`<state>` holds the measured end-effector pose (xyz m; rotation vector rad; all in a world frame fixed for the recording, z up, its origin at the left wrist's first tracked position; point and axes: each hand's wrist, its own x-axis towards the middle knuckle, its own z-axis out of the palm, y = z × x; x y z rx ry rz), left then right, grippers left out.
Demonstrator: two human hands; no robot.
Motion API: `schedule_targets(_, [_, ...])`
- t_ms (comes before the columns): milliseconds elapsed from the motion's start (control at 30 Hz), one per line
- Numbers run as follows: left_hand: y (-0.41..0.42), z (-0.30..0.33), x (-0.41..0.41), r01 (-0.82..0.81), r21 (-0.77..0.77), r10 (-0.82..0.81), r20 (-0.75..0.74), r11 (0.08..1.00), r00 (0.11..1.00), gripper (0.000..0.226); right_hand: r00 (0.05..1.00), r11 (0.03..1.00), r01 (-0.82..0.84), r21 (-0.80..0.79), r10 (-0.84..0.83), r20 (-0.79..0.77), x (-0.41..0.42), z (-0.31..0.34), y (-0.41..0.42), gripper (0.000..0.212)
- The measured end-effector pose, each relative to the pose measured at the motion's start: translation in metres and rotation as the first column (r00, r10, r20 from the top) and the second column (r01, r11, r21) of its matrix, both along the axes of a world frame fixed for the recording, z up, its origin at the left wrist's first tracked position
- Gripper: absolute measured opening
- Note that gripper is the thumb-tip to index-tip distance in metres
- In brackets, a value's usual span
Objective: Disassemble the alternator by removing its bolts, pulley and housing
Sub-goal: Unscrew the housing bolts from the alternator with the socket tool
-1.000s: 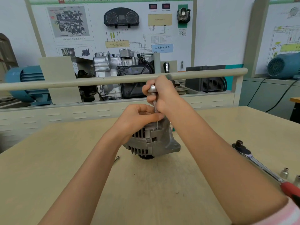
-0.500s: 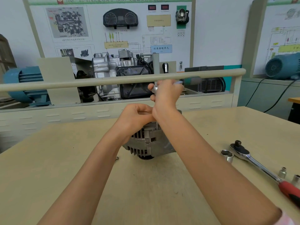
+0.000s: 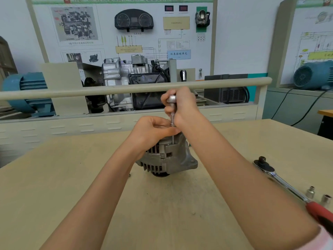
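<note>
A grey cast alternator (image 3: 169, 157) stands on the beige table (image 3: 72, 186), pulley side down, vented housing facing me. My left hand (image 3: 153, 130) curls over its top and holds it. My right hand (image 3: 182, 107) grips a slim metal driver tool (image 3: 172, 112) with a round silver cap, held upright. Its thin shaft runs down to the top edge of the housing. The bolt under the tip is hidden by my fingers.
A ratchet wrench (image 3: 281, 181) with a red handle lies to the right, two small sockets (image 3: 319, 195) beside it. A tiny loose screw (image 3: 129, 175) lies left of the alternator. Behind the table runs a rail (image 3: 72, 91) with a gearbox display and blue motors.
My right hand has turned on the driver: half a second ago the cap was tucked in the fist, now it shows again at the top. The left hand stays on the alternator.
</note>
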<state>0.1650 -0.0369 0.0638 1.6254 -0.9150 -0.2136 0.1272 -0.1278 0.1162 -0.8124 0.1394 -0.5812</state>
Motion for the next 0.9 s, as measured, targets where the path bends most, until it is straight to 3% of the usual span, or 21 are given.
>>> schedule_targets(67, [-0.001,-0.001,0.000,-0.019,0.004,0.019,0.033,1.000,0.999,0.016,0.935,0.936,0.351,-0.002,-0.351,0.056,0.003,-0.003,0.011,0.017])
schedule_targets(133, [0.000,-0.002,0.000,-0.031,0.000,0.031,0.034,1.000,0.999,0.016,0.934,0.934,0.355,-0.034,-0.353,0.045,0.005,-0.001,0.014,0.028])
schedule_targets(200, [0.001,-0.003,-0.001,-0.028,-0.015,0.028,0.006,0.999,1.000,0.011,0.975,0.972,0.202,-0.116,-0.211,-0.067,0.004,0.004,0.009,0.029])
schedule_targets(267, [0.004,-0.001,-0.001,-0.006,-0.021,0.005,-0.026,1.000,1.000,0.008,0.991,0.992,-0.063,-0.112,0.049,-0.126,0.002,0.009,-0.003,0.024])
schedule_targets(367, [0.006,0.001,0.001,0.049,-0.026,-0.051,-0.076,0.998,0.996,0.006,0.898,0.900,-0.436,-0.021,0.433,-0.083,0.001,0.008,-0.020,0.028])
schedule_targets(467, [0.005,0.002,0.001,0.042,-0.023,-0.044,-0.082,0.999,0.996,0.006,0.846,0.846,-0.531,-0.035,0.529,-0.061,-0.003,0.005,-0.025,0.028])
schedule_targets(533, [0.005,0.002,0.001,0.037,-0.029,-0.039,-0.079,0.999,0.996,0.007,0.910,0.910,-0.415,-0.002,0.414,-0.025,-0.003,0.004,-0.017,0.026])
schedule_targets(600, [0.004,0.002,0.001,0.036,-0.030,-0.038,-0.062,0.999,0.997,0.008,1.000,0.998,-0.018,0.057,0.017,0.018,-0.001,0.001,-0.005,0.021])
schedule_targets(667, [0.003,0.001,0.002,0.030,-0.029,-0.031,-0.031,0.999,0.999,0.010,0.929,0.926,0.363,0.107,-0.369,0.042,0.003,-0.003,0.005,0.020])
schedule_targets(700, [0.003,0.001,0.002,0.026,-0.029,-0.027,-0.026,0.999,0.999,0.011,0.915,0.911,0.395,0.118,-0.402,0.040,0.005,-0.002,0.007,0.020])
schedule_targets(767, [0.003,0.000,0.002,0.017,-0.034,-0.018,-0.035,0.999,0.999,0.010,0.962,0.959,0.272,0.079,-0.270,-0.029,0.004,0.001,0.003,0.021])
schedule_targets(833, [0.004,0.001,0.002,0.009,-0.027,-0.010,-0.044,1.000,0.999,0.006,0.996,0.998,-0.038,0.043,0.041,-0.079,0.003,0.006,-0.010,0.023])
schedule_targets(900, [0.003,0.001,0.003,0.016,-0.011,-0.017,-0.052,1.000,0.999,0.005,0.915,0.918,-0.395,-0.008,0.393,-0.090,0.001,0.007,-0.023,0.026])
